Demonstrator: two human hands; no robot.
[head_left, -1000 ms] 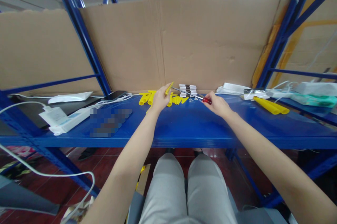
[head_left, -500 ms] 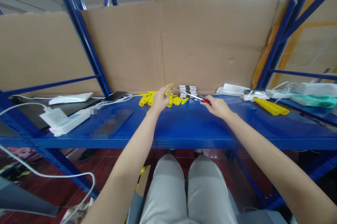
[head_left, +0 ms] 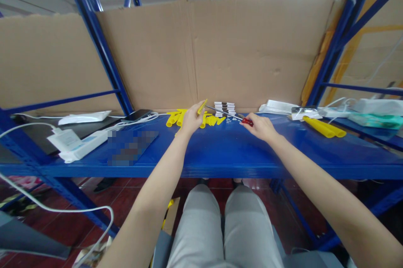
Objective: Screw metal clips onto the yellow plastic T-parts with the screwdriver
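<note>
My left hand (head_left: 192,120) is closed on a small yellow piece (head_left: 202,107) above the blue shelf. In my right hand (head_left: 260,126) is the red handle of a screwdriver (head_left: 247,122); its metal shaft points left, with the tip at or very near the yellow piece. Yellow tubes (head_left: 171,120) lie beside and partly behind my left hand. Several small flat yellow pieces (head_left: 213,121) sit between my hands. Behind the shaft is a stack of white and dark strips (head_left: 224,107), and tiny silvery parts (head_left: 231,119) lie near it.
The blue shelf (head_left: 229,150) has a cardboard panel (head_left: 252,49) at its back. A white power strip (head_left: 85,146), cables and a dark phone (head_left: 138,115) are on the left. Two larger yellow tubes (head_left: 323,127) and white packets (head_left: 278,107) lie on the right.
The screwdriver has turned slightly in my right hand, and its handle shows a little more. My left hand and the yellow piece have stayed in place.
</note>
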